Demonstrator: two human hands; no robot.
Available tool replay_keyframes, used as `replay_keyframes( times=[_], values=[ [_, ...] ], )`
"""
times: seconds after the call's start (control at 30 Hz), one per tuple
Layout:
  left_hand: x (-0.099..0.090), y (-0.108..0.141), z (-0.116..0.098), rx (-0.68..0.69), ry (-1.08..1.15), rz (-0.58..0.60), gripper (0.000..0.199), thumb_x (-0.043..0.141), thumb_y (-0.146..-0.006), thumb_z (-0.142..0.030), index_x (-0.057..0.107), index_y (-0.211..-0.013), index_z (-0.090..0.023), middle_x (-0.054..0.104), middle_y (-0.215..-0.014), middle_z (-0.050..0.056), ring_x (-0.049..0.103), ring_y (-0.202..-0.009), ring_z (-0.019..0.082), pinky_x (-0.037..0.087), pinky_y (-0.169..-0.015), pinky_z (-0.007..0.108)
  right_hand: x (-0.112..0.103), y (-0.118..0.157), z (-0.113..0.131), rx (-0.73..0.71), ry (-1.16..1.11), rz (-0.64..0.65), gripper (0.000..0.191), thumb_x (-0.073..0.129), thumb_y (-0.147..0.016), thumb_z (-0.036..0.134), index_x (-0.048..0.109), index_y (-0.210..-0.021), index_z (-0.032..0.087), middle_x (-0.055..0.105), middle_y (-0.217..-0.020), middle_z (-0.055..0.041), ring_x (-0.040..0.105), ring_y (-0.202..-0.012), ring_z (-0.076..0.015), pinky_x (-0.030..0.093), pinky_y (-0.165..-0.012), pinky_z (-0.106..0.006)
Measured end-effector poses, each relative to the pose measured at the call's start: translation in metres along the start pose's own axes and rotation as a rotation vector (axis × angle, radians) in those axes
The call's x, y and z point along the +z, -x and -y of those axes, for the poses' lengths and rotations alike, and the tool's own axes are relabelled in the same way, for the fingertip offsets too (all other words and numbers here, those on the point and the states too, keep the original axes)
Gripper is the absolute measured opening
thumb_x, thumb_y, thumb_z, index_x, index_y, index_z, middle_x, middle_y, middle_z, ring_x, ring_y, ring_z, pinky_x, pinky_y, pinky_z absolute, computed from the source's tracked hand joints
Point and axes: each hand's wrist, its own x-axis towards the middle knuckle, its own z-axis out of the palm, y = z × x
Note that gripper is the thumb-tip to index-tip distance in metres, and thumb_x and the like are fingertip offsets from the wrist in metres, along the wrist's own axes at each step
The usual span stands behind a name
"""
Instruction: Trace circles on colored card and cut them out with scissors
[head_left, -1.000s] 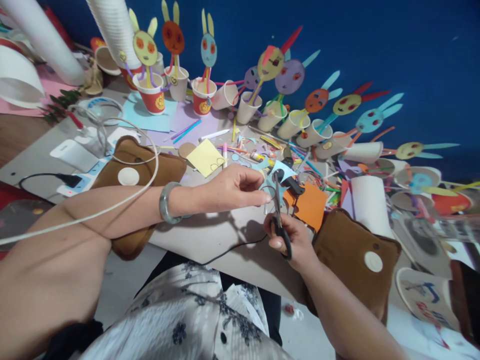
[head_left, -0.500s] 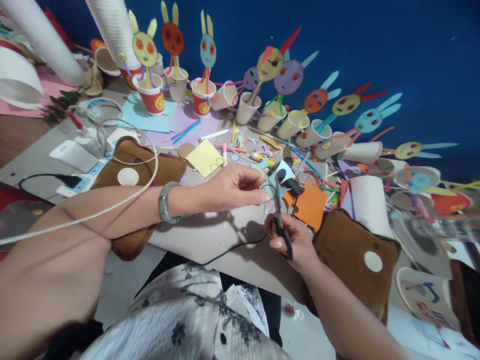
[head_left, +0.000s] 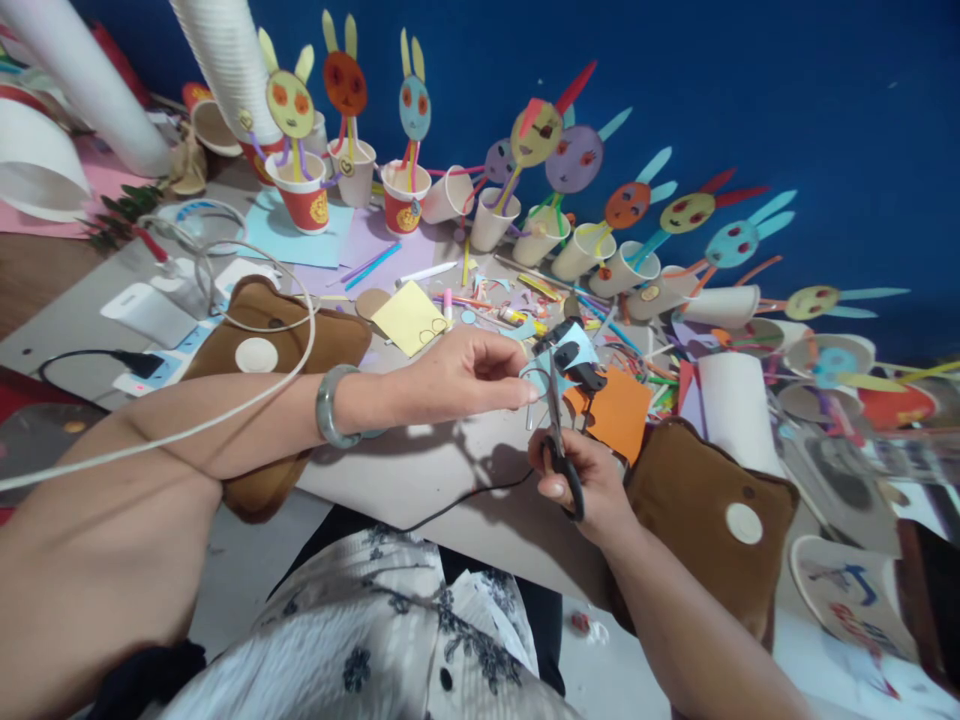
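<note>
Over the middle of the table, my left hand [head_left: 480,378] pinches a piece of light blue paper [head_left: 534,380] by its left side, and a curved dark line shows on the paper. My right hand [head_left: 589,480] grips black-handled scissors [head_left: 555,440] from below, blades pointing up across the paper. The rest of the light blue sheet [head_left: 583,342] sticks out to the right of the blades. Just behind it is a black device [head_left: 589,378], partly hidden by the paper. A jade-like bangle [head_left: 330,408] circles my left wrist.
Paper cups with paper rabbit figures [head_left: 405,195] line the table's back along a blue wall. Orange paper [head_left: 622,410], yellow paper [head_left: 411,318] and scraps lie around. Brown cushions [head_left: 709,510] flank the work area; a white cable [head_left: 225,425] crosses above my left arm.
The light blue paper has shifted and turned slightly at the scissor blades. Both hands stay in almost the same place, and the view has moved a little.
</note>
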Motion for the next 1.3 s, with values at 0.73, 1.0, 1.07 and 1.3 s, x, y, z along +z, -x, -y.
replay_keyframes(
  times=[0.73,1.0,1.07,1.3],
  values=[
    [0.001,0.002,0.001,-0.021,-0.019,-0.003,0.034,0.072,-0.083,-0.038,0.055,-0.065,-0.015,0.056,-0.061,-0.002,0.049,-0.06,0.007,0.041,-0.057,0.02,0.002,-0.001,-0.006,0.002,-0.004,0.015,0.068,0.076,-0.062,0.083,0.048,-0.06,0.022,0.048,-0.058,0.0026,0.036,-0.053,-0.0118,0.027,-0.051,-0.028],
    [0.003,0.002,0.0,-0.008,-0.035,0.031,0.031,0.068,-0.083,-0.032,0.053,-0.061,-0.015,0.056,-0.059,-0.002,0.048,-0.058,0.007,0.037,-0.053,0.02,0.002,-0.001,-0.008,-0.004,0.009,0.027,0.067,0.075,-0.062,0.084,0.049,-0.063,0.022,0.048,-0.062,0.0022,0.038,-0.057,-0.0131,0.03,-0.053,-0.028],
    [0.004,0.002,0.0,-0.015,-0.024,0.037,0.031,0.069,-0.082,-0.032,0.055,-0.062,-0.015,0.056,-0.059,-0.002,0.046,-0.058,0.007,0.037,-0.053,0.02,0.002,-0.001,-0.009,-0.002,0.009,0.024,0.067,0.076,-0.062,0.084,0.049,-0.064,0.022,0.048,-0.062,0.0023,0.038,-0.057,-0.0132,0.029,-0.053,-0.028],
    [0.004,0.002,0.0,-0.04,-0.005,0.046,0.028,0.07,-0.081,-0.033,0.058,-0.064,-0.014,0.055,-0.059,-0.003,0.045,-0.058,0.006,0.036,-0.053,0.02,0.001,-0.002,-0.01,-0.008,-0.015,0.028,0.067,0.077,-0.062,0.082,0.048,-0.063,0.022,0.048,-0.062,0.0022,0.037,-0.057,-0.0126,0.028,-0.053,-0.027]
  ],
)
